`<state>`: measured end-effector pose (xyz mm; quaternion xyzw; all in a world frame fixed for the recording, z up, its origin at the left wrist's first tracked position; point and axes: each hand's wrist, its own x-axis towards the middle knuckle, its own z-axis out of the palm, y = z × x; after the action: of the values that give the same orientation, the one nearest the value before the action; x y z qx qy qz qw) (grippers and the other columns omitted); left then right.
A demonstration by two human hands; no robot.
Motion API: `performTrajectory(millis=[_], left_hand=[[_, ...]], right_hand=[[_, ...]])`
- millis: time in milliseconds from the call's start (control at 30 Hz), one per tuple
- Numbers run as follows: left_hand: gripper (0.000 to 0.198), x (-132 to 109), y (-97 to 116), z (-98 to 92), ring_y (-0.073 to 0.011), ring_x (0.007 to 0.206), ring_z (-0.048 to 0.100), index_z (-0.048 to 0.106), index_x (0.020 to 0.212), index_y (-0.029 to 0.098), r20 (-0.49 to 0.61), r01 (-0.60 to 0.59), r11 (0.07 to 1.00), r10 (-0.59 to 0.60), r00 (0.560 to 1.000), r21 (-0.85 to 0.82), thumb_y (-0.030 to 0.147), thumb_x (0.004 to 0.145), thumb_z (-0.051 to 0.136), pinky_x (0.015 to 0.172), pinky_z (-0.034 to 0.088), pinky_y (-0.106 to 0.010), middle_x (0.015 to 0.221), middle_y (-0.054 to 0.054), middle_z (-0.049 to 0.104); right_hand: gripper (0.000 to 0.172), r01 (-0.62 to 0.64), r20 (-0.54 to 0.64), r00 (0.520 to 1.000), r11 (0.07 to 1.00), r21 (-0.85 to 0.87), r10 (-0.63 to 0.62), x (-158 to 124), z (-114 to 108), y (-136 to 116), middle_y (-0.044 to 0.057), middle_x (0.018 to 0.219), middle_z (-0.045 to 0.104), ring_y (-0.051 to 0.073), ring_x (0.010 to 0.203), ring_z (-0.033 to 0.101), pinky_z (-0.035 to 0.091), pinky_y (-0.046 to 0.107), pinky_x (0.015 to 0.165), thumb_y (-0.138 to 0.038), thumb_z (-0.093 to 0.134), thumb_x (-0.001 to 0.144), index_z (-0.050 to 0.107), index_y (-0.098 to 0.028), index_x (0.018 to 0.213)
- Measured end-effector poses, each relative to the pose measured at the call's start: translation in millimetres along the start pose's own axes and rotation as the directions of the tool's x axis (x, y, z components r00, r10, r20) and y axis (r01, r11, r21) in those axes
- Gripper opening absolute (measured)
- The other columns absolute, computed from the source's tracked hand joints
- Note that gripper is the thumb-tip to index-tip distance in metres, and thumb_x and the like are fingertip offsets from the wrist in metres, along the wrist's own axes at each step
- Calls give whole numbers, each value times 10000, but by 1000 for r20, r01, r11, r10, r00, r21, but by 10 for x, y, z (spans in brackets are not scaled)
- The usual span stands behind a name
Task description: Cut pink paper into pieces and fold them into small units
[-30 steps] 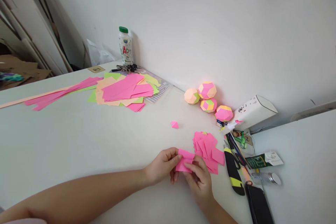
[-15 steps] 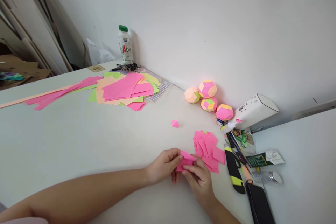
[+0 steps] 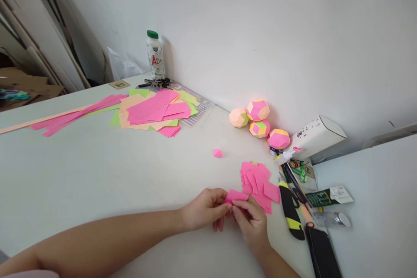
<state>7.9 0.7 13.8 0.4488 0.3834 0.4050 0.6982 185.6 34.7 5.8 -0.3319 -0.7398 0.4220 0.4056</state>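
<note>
Between both hands is a small piece of pink paper (image 3: 237, 196), partly hidden by the fingers. My left hand (image 3: 206, 209) pinches its left side between thumb and fingers. From the right, my right hand (image 3: 252, 221) grips the lower right part, its thumb close to the left thumb. Just beyond the right hand lies a loose pile of pink paper pieces (image 3: 257, 180) with a bit of green showing. A small folded pink paper shape (image 3: 217, 153) rests alone on the white table (image 3: 146, 169) past the hands.
Several faceted paper balls (image 3: 258, 110) sit against the wall. Pink, peach and green sheets (image 3: 150, 110) are heaped at the back left, near keys (image 3: 157, 83) and a green-capped bottle (image 3: 155, 56). To the right lie a black-and-yellow cutter (image 3: 291, 210), a tube (image 3: 329, 196) and a black phone-like object (image 3: 322, 252).
The paper has turned in my fingers and its raised flap is now lower and flatter. My right thumb has come closer to my left thumb.
</note>
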Motion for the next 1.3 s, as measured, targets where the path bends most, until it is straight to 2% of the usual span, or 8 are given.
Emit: performTrajectory(millis=[200, 400, 600, 667, 767, 867, 1033, 1300], left_hand=[[387, 11, -32, -9, -102, 520, 593, 534, 877, 140, -12, 12, 1000, -12, 1000, 1, 521, 813, 559, 452, 462, -220, 778, -12, 605], [431, 11, -1, 9, -100, 477, 571, 500, 758, 160, -24, 35, 999, -34, 999, 34, 588, 798, 536, 433, 447, -212, 637, 27, 574], [442, 14, -17, 1, -96, 459, 578, 525, 805, 152, -37, 37, 998, -39, 999, -50, 593, 793, 556, 423, 439, -209, 674, 11, 609], [438, 18, -23, -15, -102, 463, 591, 531, 834, 146, -38, 32, 994, -36, 999, -105, 581, 796, 567, 414, 435, -209, 704, -3, 625], [436, 24, -16, -29, -105, 463, 597, 532, 843, 140, -32, 21, 988, -26, 999, -150, 570, 792, 585, 410, 435, -212, 724, -18, 635], [443, 27, 1, -22, -102, 459, 592, 543, 847, 135, -29, 23, 988, -28, 999, -151, 570, 780, 601, 410, 435, -215, 724, -18, 633], [465, 30, -9, -4, -103, 473, 599, 551, 850, 134, -28, 45, 994, -48, 998, -104, 587, 760, 608, 413, 436, -214, 739, -17, 639], [462, 33, -50, -5, -110, 479, 604, 536, 841, 142, -35, 56, 997, -58, 998, -53, 593, 763, 596, 413, 440, -219, 733, -17, 649]], right_hand=[[88, -35, -44, 998, 999, -13, 34, -4, 8, 14, 2, 716, 615, 142, 588, 623, 495, 238, 496, -169, 650, 813, 682, -233, 864], [100, -68, -55, 996, 997, 23, 69, -51, 32, 31, 1, 724, 594, 133, 569, 608, 495, 229, 479, -201, 669, 797, 660, -220, 894], [471, -215, -66, 970, 952, 218, 234, -37, 63, 24, 53, 886, 625, 164, 691, 636, 554, 283, 590, -318, 655, 820, 480, -234, 1250], [413, -203, -76, 972, 960, 194, 221, 2, 54, -5, 57, 910, 610, 164, 722, 626, 549, 286, 624, -328, 649, 825, 523, -229, 1205], [131, -141, 5, 990, 987, 82, 141, 59, 31, -60, 58, 862, 607, 163, 723, 599, 510, 267, 616, -309, 598, 864, 658, -199, 903], [213, -89, 57, 995, 995, 37, 87, 86, 18, -97, 46, 772, 595, 166, 714, 579, 481, 274, 623, -285, 545, 898, 646, -192, 736], [204, -134, 64, 989, 989, 56, 130, 76, 22, -109, 24, 702, 570, 153, 642, 548, 460, 271, 582, -292, 536, 905, 645, -188, 768], [232, -159, 60, 986, 986, 57, 156, 88, 18, -110, 24, 680, 561, 153, 625, 541, 452, 265, 551, -306, 549, 892, 634, -187, 712]])
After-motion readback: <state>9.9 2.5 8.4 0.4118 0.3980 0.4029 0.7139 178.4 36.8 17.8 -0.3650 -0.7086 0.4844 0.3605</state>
